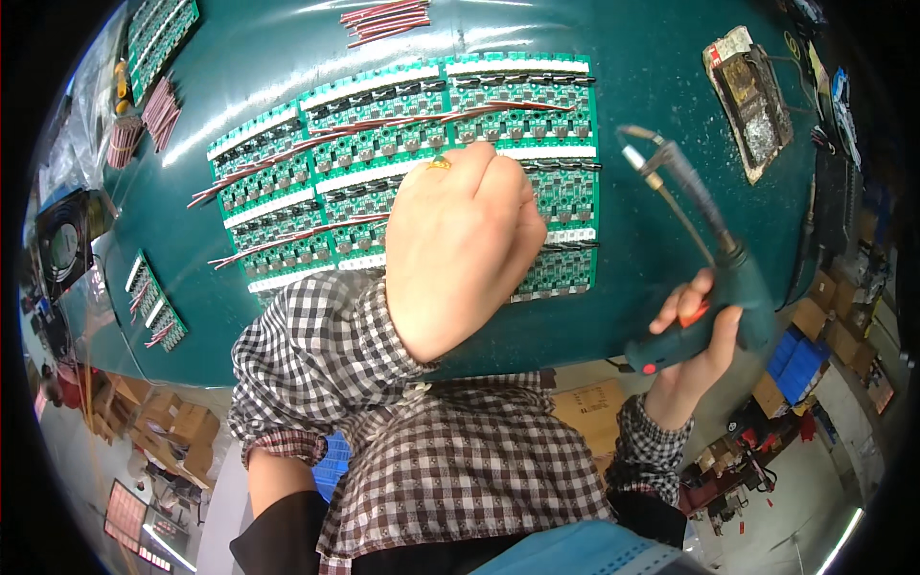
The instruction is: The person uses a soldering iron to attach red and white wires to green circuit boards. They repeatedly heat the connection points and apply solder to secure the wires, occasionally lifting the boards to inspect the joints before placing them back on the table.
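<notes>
Rows of green circuit boards [567, 198] lie joined in panels on the green table, with white connector strips and short black wires along them. Thin red-and-white wires [287, 153] rest across the boards at the left and top. Over the middle of the panels my left hand [465, 244] is closed, knuckles up; its fingertips are hidden, so what they hold does not show. To the right, my right hand [704, 345] grips a dark green soldering gun [746, 297] with an orange trigger. Its metal tip and feed tube point up and left, apart from the boards.
A bundle of wires [385, 21] lies at the far edge, and more bundles [161, 113] sit at left. Smaller board panels [158, 305] are at the left side. A worn, stained pad [750, 101] lies at far right. A fan [65, 244] stands left.
</notes>
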`<state>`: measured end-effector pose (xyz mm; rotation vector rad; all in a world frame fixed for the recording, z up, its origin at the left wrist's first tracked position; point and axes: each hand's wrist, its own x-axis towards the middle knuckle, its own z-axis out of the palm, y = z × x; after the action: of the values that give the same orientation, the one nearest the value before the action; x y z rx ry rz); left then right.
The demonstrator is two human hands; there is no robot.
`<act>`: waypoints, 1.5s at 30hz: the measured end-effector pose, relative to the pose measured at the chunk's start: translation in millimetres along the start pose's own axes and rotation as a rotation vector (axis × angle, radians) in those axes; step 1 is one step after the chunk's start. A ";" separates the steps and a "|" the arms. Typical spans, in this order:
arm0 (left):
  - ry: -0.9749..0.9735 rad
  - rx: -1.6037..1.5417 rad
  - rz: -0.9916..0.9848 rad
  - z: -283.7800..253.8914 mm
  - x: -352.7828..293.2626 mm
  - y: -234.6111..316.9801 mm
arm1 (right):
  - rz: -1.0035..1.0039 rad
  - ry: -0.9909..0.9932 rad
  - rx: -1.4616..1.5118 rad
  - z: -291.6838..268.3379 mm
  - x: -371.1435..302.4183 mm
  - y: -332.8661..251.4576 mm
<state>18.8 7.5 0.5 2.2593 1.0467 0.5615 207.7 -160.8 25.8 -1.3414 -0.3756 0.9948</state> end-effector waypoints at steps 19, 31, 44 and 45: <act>-0.082 0.185 0.146 -13.3 -28.4 10.9 | -0.068 -0.107 0.393 -15.6 33.9 22.1; -0.100 0.246 0.157 -12.4 -27.4 11.8 | -0.057 -0.150 0.409 -17.7 33.9 21.5; -0.168 0.222 0.129 -13.9 -27.8 11.3 | -0.082 -0.072 0.316 -14.2 33.3 18.9; -0.171 0.211 0.135 -14.5 -27.3 10.8 | -0.079 -0.062 0.305 -14.0 34.2 18.8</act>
<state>-0.2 -14.8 14.9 2.5269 0.9094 0.3166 230.1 -144.8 -5.3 -1.0156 -0.3066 0.9854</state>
